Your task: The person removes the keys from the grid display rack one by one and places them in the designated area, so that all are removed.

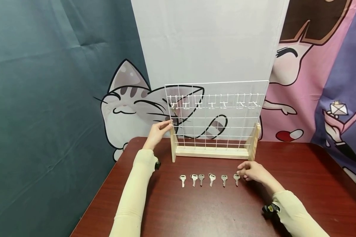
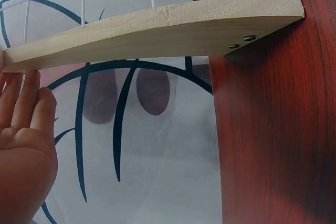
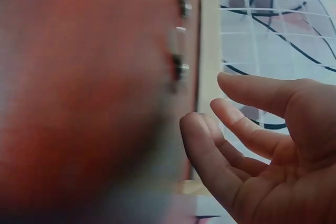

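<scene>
A white wire grid rack (image 1: 216, 127) with wooden side supports and a row of small hooks stands on the table. My left hand (image 1: 160, 131) holds the upper end of its left wooden support (image 2: 157, 32), fingertips at the wood's edge. A key (image 1: 173, 108) hangs from the leftmost hook. Several silver keys lie in a row in front of the rack, some with small rings, from the leftmost key (image 1: 182, 180) to the rightmost key (image 1: 236, 179). Close beside that rightmost key is my right hand (image 1: 254, 171), thumb and fingers bent loosely and apart, nothing between them.
The reddish-brown table (image 1: 201, 210) carries the rack near its back edge. Behind it hang a white cloth with a cartoon cat (image 1: 126, 108) and a teal curtain (image 1: 53, 98). The rack's wooden base bar (image 1: 212, 152) runs behind the row of keys.
</scene>
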Demonstrator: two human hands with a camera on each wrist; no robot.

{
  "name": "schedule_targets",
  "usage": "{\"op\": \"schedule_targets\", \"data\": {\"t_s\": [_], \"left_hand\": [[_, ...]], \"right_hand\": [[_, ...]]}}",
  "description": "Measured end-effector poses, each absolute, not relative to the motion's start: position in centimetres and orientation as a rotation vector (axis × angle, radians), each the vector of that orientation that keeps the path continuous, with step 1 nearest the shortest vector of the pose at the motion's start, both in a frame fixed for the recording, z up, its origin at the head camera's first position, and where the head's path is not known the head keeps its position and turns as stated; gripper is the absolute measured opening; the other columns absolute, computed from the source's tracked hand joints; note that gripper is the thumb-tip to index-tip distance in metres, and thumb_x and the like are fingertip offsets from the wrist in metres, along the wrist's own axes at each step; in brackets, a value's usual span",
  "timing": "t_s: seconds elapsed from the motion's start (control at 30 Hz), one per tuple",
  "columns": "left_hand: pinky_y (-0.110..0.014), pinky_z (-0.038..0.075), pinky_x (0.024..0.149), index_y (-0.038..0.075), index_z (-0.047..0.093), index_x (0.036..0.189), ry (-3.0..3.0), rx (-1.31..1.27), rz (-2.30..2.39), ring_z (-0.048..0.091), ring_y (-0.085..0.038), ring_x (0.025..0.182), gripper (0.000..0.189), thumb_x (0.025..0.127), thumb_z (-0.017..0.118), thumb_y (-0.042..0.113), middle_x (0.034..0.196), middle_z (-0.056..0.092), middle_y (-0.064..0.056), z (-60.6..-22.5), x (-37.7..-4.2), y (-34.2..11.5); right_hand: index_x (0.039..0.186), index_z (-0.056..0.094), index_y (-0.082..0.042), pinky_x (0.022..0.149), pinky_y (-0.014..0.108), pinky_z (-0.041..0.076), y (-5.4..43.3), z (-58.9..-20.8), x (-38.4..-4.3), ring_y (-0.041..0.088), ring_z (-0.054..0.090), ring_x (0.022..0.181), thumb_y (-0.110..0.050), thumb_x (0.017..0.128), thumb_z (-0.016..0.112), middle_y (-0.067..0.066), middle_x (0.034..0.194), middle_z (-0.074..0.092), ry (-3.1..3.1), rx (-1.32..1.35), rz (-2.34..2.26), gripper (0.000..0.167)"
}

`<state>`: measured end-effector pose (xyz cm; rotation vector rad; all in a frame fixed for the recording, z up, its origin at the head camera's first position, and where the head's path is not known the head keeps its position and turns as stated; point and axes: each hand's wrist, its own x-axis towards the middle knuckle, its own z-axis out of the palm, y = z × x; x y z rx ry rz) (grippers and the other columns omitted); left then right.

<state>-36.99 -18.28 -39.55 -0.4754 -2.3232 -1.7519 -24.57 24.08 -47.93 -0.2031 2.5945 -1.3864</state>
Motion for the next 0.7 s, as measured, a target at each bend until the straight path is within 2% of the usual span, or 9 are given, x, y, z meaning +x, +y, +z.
{"op": "schedule_targets", "data": {"t_s": [0.2, 0.33, 0.5, 0.7], "left_hand": [[-0.035, 0.047, 0.106, 0.002, 0.067, 0.131, -2.300, -0.486, -1.771, 0.064, -0.024, 0.120, 0.039, 0.097, 0.071, 0.019, 0.130, 0.067, -0.012, -39.4, -37.2, -18.4], [-0.038, 0.045, 0.108, 0.002, 0.066, 0.131, -2.309, -0.482, -1.762, 0.062, -0.027, 0.122, 0.040, 0.096, 0.072, 0.020, 0.131, 0.066, -0.013, -39.3, -37.2, -18.4], [-0.038, 0.043, 0.110, 0.001, 0.064, 0.134, -2.337, -0.481, -1.777, 0.060, -0.029, 0.125, 0.041, 0.097, 0.070, 0.019, 0.133, 0.064, -0.013, -38.8, -36.7, -18.4], [-0.038, 0.044, 0.109, 0.003, 0.066, 0.133, -2.323, -0.469, -1.780, 0.062, -0.027, 0.122, 0.040, 0.097, 0.071, 0.021, 0.131, 0.066, -0.012, -39.5, -37.0, -18.4]], "right_hand": [[0.113, 0.064, 0.010, 0.063, 0.032, 0.058, 23.8, -44.9, -26.0, 0.025, 0.066, 0.075, -0.012, 0.094, 0.071, 0.011, 0.089, 0.068, 2.660, -0.311, -1.346, 0.030], [0.118, 0.063, 0.011, 0.063, 0.030, 0.056, 22.9, -42.4, -26.8, 0.020, 0.067, 0.076, -0.013, 0.095, 0.070, 0.016, 0.096, 0.070, 2.698, -0.372, -1.360, 0.034], [0.120, 0.065, 0.010, 0.072, 0.028, 0.057, 21.2, -39.2, -28.0, 0.014, 0.066, 0.081, -0.015, 0.095, 0.071, 0.021, 0.105, 0.072, 2.733, -0.466, -1.417, 0.035], [0.125, 0.066, 0.005, 0.076, 0.029, 0.058, 18.8, -36.5, -29.1, 0.019, 0.069, 0.088, -0.021, 0.096, 0.071, 0.021, 0.113, 0.070, 2.724, -0.483, -1.476, 0.039]]}}
